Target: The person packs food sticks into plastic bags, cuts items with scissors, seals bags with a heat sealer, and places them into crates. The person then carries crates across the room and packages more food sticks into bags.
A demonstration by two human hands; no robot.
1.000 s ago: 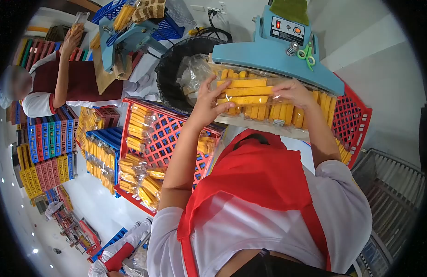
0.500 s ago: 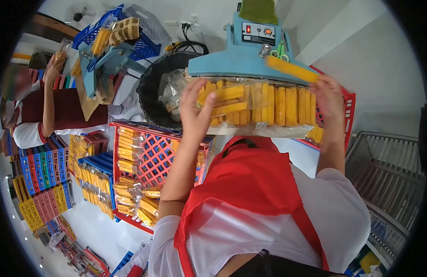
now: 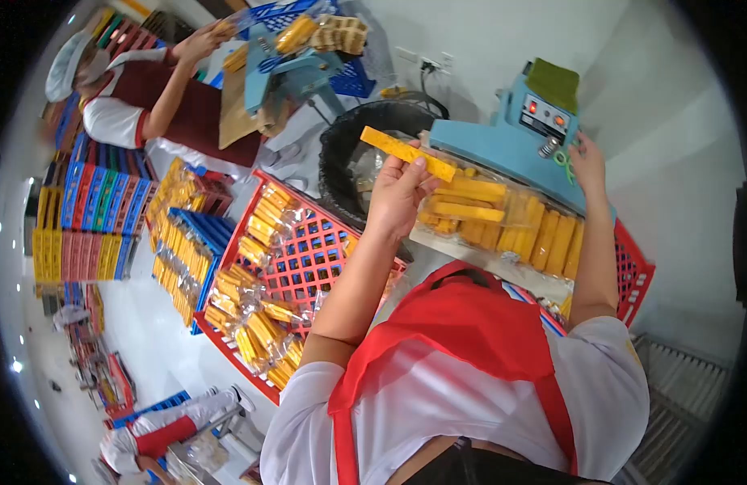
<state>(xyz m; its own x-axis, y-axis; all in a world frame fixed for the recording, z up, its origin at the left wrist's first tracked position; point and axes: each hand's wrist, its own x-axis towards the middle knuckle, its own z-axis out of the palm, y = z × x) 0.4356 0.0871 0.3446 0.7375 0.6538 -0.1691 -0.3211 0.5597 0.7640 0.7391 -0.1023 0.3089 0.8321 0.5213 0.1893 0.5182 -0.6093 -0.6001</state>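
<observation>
Where the left fingers close: I find them clamped on one yellow stick, tilted, no wrapper visible.
Right fingers: just beside the green scissors on the blue machine; whether they grip, I cannot tell.
Red crate, done: wrapped bundles lie below and left of the left fingers; I judge these finished.
Pale ledge, left to do: bagged sticks stand in a row below and between both sets of fingers; sealing I cannot make out, so I judge them unfinished, like the loose stick.
Black bin, edge: its rim passes just beyond the left fingers, behind the stick's outer end.
Wall, open room: I see free air above the left fingers; the machine bounds them on the right.
</observation>
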